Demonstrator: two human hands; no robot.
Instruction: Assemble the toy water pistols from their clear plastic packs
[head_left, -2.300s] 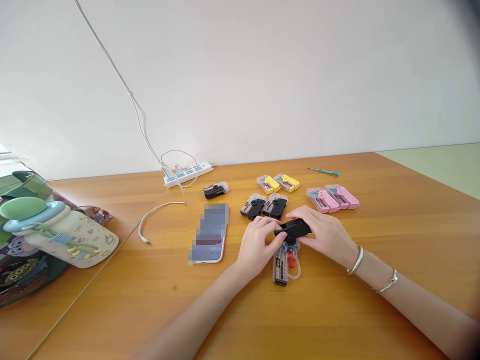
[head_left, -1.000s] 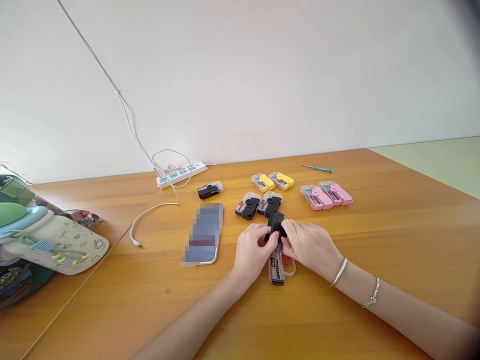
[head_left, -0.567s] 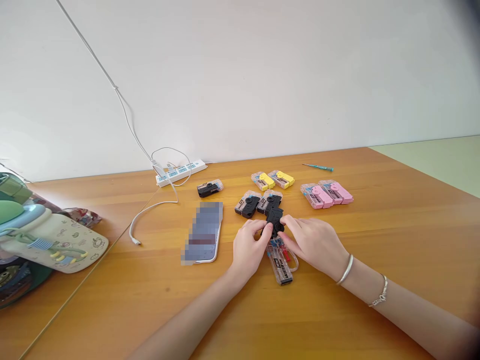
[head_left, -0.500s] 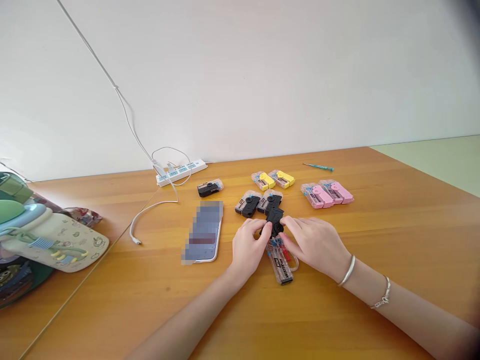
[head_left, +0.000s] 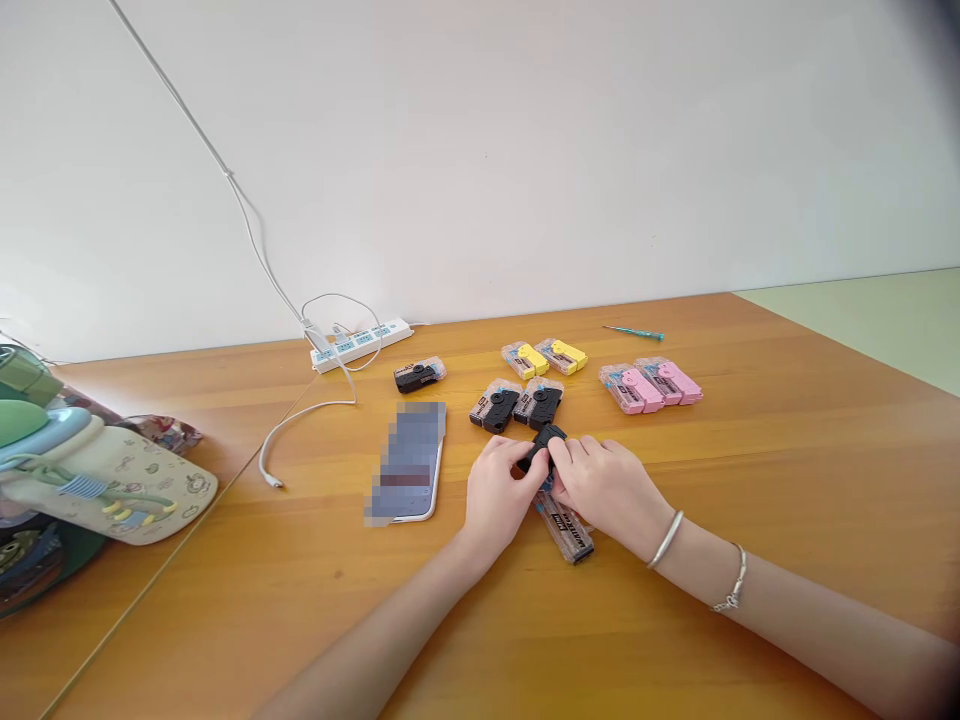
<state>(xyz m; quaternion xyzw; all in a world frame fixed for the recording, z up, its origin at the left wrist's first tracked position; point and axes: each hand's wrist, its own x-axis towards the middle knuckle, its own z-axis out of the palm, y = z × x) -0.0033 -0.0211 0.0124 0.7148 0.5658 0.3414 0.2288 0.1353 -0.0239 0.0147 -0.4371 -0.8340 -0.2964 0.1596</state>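
Note:
My left hand (head_left: 501, 492) is closed, thumb and fingers pinching the left side of a black plastic part (head_left: 546, 437). Against that part's right side, the curled fingers of my right hand (head_left: 609, 488) press, hiding much of it. Below the fingers a clear plastic body (head_left: 568, 527) with dark lettering slants toward me; it seems joined to the black part, but the joint is covered. Just beyond my hands lie two similar gadgets in black and clear plastic, a left one (head_left: 495, 406) and a right one (head_left: 540, 403).
Two yellow gadgets (head_left: 565, 356), two pink gadgets (head_left: 670, 381) and another black gadget (head_left: 420, 375) lie farther back. A teal screwdriver (head_left: 636, 332) is behind them. Left are a phone (head_left: 411, 465), white cable (head_left: 300, 412), power strip (head_left: 361, 345) and patterned bottle (head_left: 142, 480).
My right hand has shifted left and curled over the black part, covering more of it. The clear body's lower end has swung slightly right. My left hand keeps its pinch.

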